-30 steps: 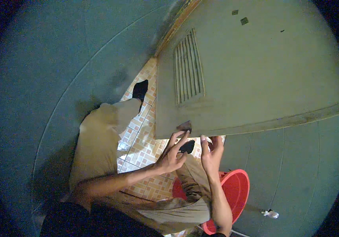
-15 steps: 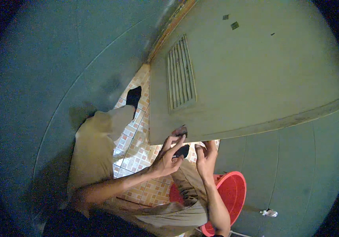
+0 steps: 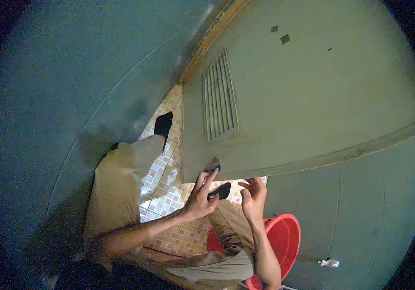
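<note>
My left hand [image 3: 200,199] reaches to the lower corner of a greenish-grey door [image 3: 304,106]. Its fingers press a small, dark brownish pad [image 3: 212,165] against the door's face; I cannot make out what kind of pad it is. Close to the door's bottom edge, my right hand [image 3: 254,199] has its fingers bent and the thumb apart from them. Nothing shows between that thumb and the fingers, and whether the fingertips touch the edge is hard to see. A slatted vent [image 3: 220,99] is set in the door above the pad.
A red plastic tub [image 3: 289,237] stands beside my right forearm. My legs in tan trousers [image 3: 115,188] straddle the patterned tile floor [image 3: 161,176]. Blue-green walls [image 3: 48,96] close in on both sides. A small white fitting [image 3: 329,263] sticks out of the right wall.
My left hand has slid the pad slightly left and down over the door's face. My right hand has shifted a little, its fingers bending more. The whole view has tipped slightly.
</note>
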`<move>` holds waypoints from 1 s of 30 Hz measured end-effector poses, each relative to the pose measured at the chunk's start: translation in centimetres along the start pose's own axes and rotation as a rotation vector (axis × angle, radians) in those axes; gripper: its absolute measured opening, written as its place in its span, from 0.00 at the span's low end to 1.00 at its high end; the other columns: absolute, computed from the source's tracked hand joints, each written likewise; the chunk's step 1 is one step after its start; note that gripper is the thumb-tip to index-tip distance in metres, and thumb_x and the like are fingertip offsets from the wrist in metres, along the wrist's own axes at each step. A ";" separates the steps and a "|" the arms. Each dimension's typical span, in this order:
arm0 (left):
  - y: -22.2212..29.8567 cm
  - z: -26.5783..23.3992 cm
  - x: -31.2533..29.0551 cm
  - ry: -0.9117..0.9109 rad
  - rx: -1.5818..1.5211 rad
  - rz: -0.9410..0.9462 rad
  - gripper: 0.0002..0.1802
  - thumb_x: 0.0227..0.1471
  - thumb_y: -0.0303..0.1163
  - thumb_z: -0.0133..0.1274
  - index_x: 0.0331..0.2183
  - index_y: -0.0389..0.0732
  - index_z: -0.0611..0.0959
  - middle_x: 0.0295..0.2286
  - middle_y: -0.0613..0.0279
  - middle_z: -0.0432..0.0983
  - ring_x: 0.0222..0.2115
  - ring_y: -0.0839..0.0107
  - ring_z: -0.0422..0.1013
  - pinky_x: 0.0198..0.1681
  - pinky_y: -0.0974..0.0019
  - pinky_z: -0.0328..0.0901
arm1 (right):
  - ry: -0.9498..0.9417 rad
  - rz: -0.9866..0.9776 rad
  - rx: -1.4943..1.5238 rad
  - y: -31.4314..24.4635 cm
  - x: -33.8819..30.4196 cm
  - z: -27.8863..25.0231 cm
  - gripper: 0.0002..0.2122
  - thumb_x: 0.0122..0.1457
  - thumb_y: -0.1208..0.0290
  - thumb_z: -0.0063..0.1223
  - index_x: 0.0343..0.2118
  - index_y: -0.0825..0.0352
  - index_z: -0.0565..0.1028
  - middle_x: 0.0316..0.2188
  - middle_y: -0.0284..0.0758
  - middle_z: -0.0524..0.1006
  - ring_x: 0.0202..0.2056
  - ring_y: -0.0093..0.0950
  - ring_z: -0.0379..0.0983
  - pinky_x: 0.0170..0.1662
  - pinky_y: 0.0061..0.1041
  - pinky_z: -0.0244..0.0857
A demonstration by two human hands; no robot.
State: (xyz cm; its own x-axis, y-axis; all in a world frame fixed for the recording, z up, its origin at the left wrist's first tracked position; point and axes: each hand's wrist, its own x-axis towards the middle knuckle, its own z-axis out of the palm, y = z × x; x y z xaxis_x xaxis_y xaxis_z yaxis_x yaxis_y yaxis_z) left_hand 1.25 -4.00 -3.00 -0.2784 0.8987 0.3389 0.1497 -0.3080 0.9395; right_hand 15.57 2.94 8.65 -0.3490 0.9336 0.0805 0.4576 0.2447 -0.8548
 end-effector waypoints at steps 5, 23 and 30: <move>0.1 -0.1 0.1 -0.028 -0.004 -0.019 0.45 0.48 0.24 0.57 0.67 0.35 0.60 0.51 0.41 0.62 0.54 0.45 0.63 0.58 0.53 0.61 | 0.037 0.014 0.008 -0.7 0.1 0.2 0.25 0.49 0.88 0.39 0.53 0.77 0.70 0.49 0.45 0.76 0.52 0.35 0.74 0.56 0.35 0.71; 2.7 -1.9 2.0 -0.084 0.006 0.141 0.46 0.45 0.22 0.56 0.67 0.36 0.62 0.49 0.43 0.65 0.53 0.48 0.65 0.59 0.54 0.61 | -0.005 -0.019 -0.026 -0.6 0.1 0.4 0.28 0.49 0.87 0.39 0.57 0.76 0.69 0.52 0.45 0.74 0.55 0.37 0.73 0.55 0.35 0.71; 2.1 -1.5 1.7 -0.103 0.001 0.077 0.48 0.45 0.23 0.58 0.67 0.36 0.61 0.49 0.44 0.65 0.52 0.48 0.65 0.58 0.54 0.61 | 0.015 0.027 -0.010 -1.5 0.2 0.6 0.28 0.50 0.86 0.40 0.58 0.76 0.67 0.54 0.46 0.74 0.55 0.38 0.72 0.56 0.36 0.71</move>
State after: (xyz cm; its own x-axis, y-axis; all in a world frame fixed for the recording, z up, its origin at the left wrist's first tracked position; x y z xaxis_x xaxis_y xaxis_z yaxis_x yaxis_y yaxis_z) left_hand -0.29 -3.61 -0.36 -0.1667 0.8996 0.4036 0.1676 -0.3775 0.9107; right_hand 14.34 2.66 9.60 -0.3239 0.9438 0.0656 0.4752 0.2222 -0.8514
